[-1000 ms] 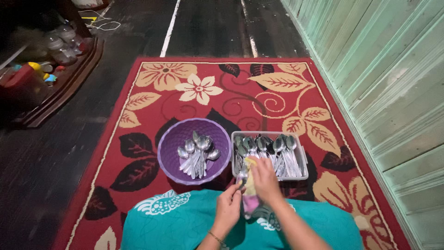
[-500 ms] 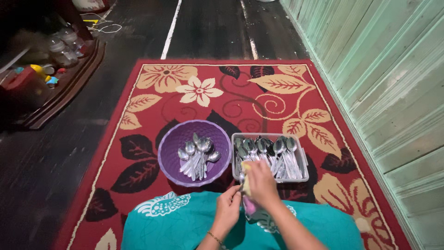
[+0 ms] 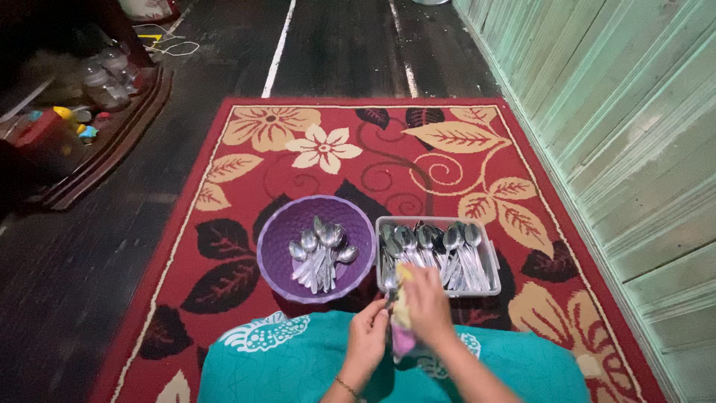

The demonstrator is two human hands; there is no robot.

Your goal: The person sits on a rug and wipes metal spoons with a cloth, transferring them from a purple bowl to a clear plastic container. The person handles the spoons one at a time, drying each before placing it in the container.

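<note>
Bowl (image 3: 277, 250) left of tray (image 3: 488, 257), spoons in both, on rug (image 3: 246, 179).

Both forearms are bare, without sleeves. A thin gold bracelet (image 3: 345, 386) circles the wrist of the left hand (image 3: 368, 333). A teal garment (image 3: 298, 366) with white patterned motifs covers the lap.

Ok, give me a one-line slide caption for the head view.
Seated on a red floral rug, left hand holds a spoon while right hand wipes it with a cloth.
</note>
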